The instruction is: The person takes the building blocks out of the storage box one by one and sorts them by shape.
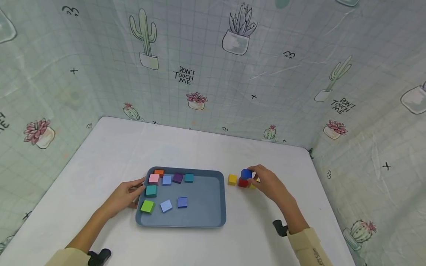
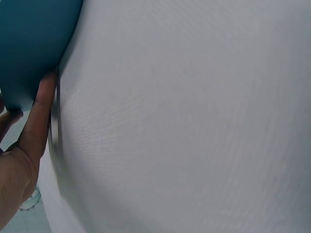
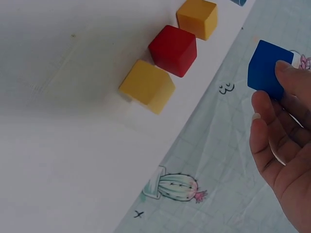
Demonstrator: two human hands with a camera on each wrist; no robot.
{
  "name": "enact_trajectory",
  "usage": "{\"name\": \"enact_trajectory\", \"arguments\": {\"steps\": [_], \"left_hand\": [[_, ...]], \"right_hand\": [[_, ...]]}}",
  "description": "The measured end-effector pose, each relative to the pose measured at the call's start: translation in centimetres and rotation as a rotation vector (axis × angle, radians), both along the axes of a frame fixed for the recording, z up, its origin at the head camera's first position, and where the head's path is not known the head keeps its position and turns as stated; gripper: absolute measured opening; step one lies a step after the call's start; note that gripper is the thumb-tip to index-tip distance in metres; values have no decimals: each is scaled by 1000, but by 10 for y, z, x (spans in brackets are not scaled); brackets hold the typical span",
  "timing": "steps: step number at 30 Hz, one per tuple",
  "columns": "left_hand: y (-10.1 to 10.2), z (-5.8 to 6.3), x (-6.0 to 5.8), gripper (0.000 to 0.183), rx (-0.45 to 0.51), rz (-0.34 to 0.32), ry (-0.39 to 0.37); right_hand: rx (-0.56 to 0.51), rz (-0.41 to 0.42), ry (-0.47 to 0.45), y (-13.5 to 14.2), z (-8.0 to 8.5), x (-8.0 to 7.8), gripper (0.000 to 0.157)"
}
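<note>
Right grip [image 1: 269, 183]: thumb and fingers clamped on the blue block [image 1: 246, 174]!
Blue block: at its fingertips, up off the surface [image 1: 186, 247].
Below that grip: red block [image 1: 243, 183] between two yellow blocks [image 1: 232, 180].
Farther left: blue-grey tray [image 1: 203, 203], nine blocks [image 1: 151, 191] inside.
Left grip [image 1: 120, 198]: fingers fairly straight, touching the tray's left side.

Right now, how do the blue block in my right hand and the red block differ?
The blue block is pinched in your right hand; the red block rests on the table. The red block sits between two yellow blocks; the blue block touches no other block. Both look cubic.
</note>
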State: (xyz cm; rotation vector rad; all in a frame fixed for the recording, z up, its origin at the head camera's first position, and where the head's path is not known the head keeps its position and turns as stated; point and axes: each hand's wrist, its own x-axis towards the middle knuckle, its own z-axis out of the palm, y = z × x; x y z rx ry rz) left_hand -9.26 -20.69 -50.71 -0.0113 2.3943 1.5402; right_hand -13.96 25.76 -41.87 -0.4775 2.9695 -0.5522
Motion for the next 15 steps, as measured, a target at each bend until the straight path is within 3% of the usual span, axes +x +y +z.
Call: {"name": "enact_trajectory", "arguments": {"steps": [15], "left_hand": [[-2, -2, 0, 60, -1, -9, 28]], "right_hand": [[50, 33, 15, 15, 0, 4, 41]]}}
